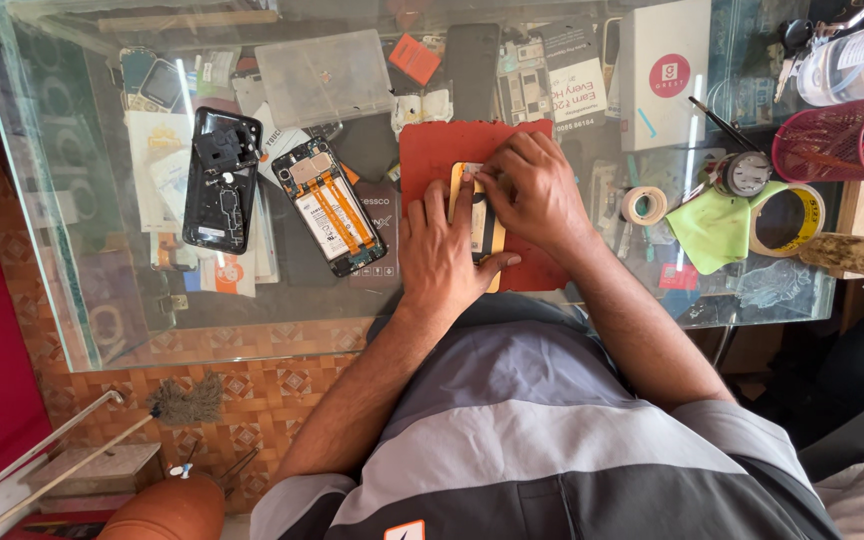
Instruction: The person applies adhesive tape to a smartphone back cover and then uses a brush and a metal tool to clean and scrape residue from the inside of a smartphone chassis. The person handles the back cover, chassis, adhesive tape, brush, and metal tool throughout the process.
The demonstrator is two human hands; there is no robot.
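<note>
Two hands are laid on a flat phone part with a yellow edge, which rests on a red mat on the glass surface. The left hand is spread flat, palm down, over the lower left of the part, with its fingers stretched out and its thumb pointing toward the right along the near edge. The right hand is set over the upper right of the part, its fingers curled and their tips pressed together at the top edge of the part; whether anything small is pinched between them cannot be told. The part is thus found directly beneath and between both hands, with only a strip of it seen in the gap between them.

Just left of the mat, an opened phone with orange ribbon cables is seen lying tilted, and further left a black phone frame is laid. A clear plastic box is placed beyond them. Right of the mat, a small roll of tape, a green cloth, a wide yellow tape roll and a red mesh holder are found. A white box is set at the far side.
</note>
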